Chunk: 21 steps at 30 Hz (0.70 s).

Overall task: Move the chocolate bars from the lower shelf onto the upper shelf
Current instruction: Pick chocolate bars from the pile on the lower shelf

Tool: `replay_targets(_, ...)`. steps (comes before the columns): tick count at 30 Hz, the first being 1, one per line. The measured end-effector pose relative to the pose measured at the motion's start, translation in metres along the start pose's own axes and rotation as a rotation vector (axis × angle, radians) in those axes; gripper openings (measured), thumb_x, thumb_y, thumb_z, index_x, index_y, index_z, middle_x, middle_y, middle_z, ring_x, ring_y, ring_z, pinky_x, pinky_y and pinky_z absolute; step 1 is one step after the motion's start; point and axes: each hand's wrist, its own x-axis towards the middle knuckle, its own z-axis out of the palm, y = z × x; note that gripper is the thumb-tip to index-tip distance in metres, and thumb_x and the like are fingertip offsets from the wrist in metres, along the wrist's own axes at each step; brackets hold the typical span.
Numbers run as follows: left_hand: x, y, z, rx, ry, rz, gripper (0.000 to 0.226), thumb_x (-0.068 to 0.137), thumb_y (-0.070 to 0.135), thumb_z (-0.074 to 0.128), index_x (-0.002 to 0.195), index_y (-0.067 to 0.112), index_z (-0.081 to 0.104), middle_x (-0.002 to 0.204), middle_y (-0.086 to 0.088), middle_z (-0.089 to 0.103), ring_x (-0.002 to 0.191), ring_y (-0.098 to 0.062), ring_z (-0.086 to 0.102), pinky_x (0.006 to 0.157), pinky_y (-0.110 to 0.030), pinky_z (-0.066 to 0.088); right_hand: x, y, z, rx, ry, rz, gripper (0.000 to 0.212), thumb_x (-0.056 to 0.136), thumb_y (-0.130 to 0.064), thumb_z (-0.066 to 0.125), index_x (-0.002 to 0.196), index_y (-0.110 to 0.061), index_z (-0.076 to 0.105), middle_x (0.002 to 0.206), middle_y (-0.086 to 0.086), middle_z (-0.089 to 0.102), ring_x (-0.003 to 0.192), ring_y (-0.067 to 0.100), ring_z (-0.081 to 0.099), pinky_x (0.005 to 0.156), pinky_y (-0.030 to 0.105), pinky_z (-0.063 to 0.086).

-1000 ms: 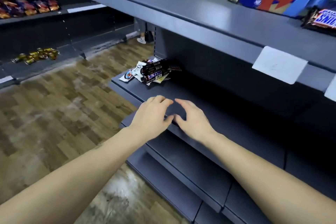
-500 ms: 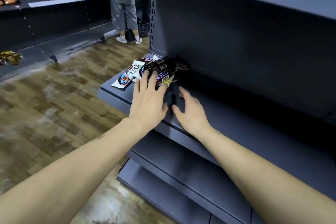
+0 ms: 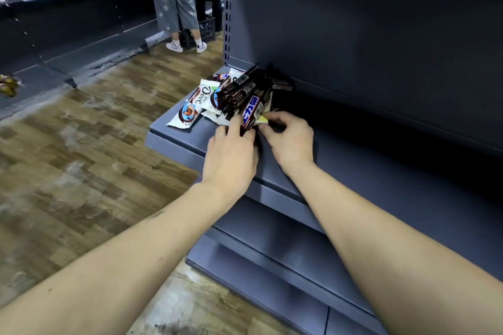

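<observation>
A pile of chocolate bars (image 3: 239, 90) lies at the left end of the grey lower shelf (image 3: 179, 141), against the back panel. White Dove bars (image 3: 194, 103) sit on its left side, dark brown bars on top. The nearest brown Snickers bar (image 3: 251, 111) points toward me. My left hand (image 3: 231, 152) has its fingers curled round that bar's near end. My right hand (image 3: 288, 139) pinches the pile's right edge, beside a yellow wrapper corner (image 3: 263, 118). The upper shelf is out of view.
More grey shelves (image 3: 272, 253) step out below the lower shelf. A wooden floor (image 3: 81, 158) lies to the left. Two people (image 3: 177, 3) stand at the far end of the aisle by a dark crate (image 3: 206, 31). Dark shelving (image 3: 68, 22) runs along the far left.
Both hands moved forward along the lower shelf to the pile and closed on the bars. The view dropped and came closer, so the upper shelf left the frame.
</observation>
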Motion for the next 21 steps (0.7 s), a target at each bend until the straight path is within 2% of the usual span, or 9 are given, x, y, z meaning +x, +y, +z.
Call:
replay_targets(3, -0.003, 0.006, -0.003, -0.022, -0.011, 0.0, 0.036, 0.093, 0.016, 0.05, 0.128, 0.015, 0.054, 0.14, -0.008, 0.035, 0.107, -0.032, 0.045, 0.088, -0.041, 0.043, -0.01, -0.001, -0.014, 0.064, -0.017, 0.035, 0.025, 0.086, -0.023, 0.071, 0.111, -0.022, 0.074, 0.108, -0.009, 0.072, 0.099, -0.002, 0.059, 0.083, -0.001, 0.038)
replay_targets(5, -0.006, 0.008, -0.007, -0.067, -0.016, -0.009, 0.031, 0.091, 0.013, 0.052, 0.122, 0.015, 0.056, 0.135, -0.007, 0.038, 0.102, -0.031, 0.047, 0.084, -0.042, 0.045, -0.016, -0.002, -0.02, 0.103, -0.008, 0.075, 0.026, 0.085, -0.025, 0.071, 0.11, -0.022, 0.075, 0.107, -0.01, 0.072, 0.096, -0.006, 0.058, 0.08, -0.005, 0.035)
replay_targets(9, -0.017, 0.008, -0.013, -0.173, -0.029, 0.029, 0.015, 0.089, 0.012, 0.056, 0.104, 0.014, 0.058, 0.118, -0.005, 0.044, 0.093, -0.029, 0.05, 0.072, -0.044, 0.048, -0.031, 0.001, -0.033, 0.147, 0.11, 0.171, 0.024, 0.08, -0.038, 0.078, 0.1, -0.025, 0.077, 0.093, -0.017, 0.073, 0.086, -0.012, 0.061, 0.078, 0.002, 0.044)
replay_targets(14, -0.026, 0.014, -0.021, -0.228, -0.058, 0.055, 0.009, 0.087, 0.019, 0.062, 0.094, 0.016, 0.058, 0.109, -0.002, 0.044, 0.091, -0.024, 0.049, 0.068, -0.038, 0.049, -0.053, 0.016, -0.067, 0.088, 0.169, 0.228, 0.012, 0.084, -0.015, 0.071, 0.092, -0.023, 0.075, 0.085, -0.019, 0.071, 0.082, -0.01, 0.062, 0.07, 0.001, 0.041)
replay_targets(16, -0.028, 0.019, -0.022, -0.23, -0.065, 0.049, 0.01, 0.087, 0.023, 0.063, 0.094, 0.017, 0.059, 0.108, -0.002, 0.044, 0.091, -0.024, 0.049, 0.069, -0.038, 0.05, -0.059, 0.016, -0.076, 0.062, 0.123, 0.244, 0.013, 0.086, -0.016, 0.068, 0.095, -0.023, 0.075, 0.089, -0.018, 0.072, 0.086, -0.01, 0.063, 0.072, -0.002, 0.04)
replay_targets(18, -0.029, 0.024, -0.022, -0.238, -0.068, 0.041, 0.01, 0.088, 0.024, 0.062, 0.095, 0.017, 0.061, 0.108, -0.002, 0.044, 0.091, -0.024, 0.048, 0.069, -0.039, 0.05, -0.054, 0.007, -0.074, 0.095, 0.105, 0.317, 0.015, 0.088, -0.029, 0.064, 0.101, -0.027, 0.073, 0.094, -0.017, 0.071, 0.093, -0.004, 0.063, 0.073, 0.0, 0.04)
replay_targets(21, -0.031, 0.027, -0.02, -0.238, -0.08, 0.049, 0.014, 0.089, 0.025, 0.061, 0.099, 0.016, 0.064, 0.109, -0.003, 0.043, 0.092, -0.024, 0.046, 0.066, -0.037, 0.049, -0.032, -0.006, -0.054, 0.112, 0.096, 0.44, 0.042, 0.082, -0.063, 0.061, 0.111, -0.033, 0.063, 0.092, -0.019, 0.065, 0.102, 0.008, 0.061, 0.097, 0.023, 0.041)
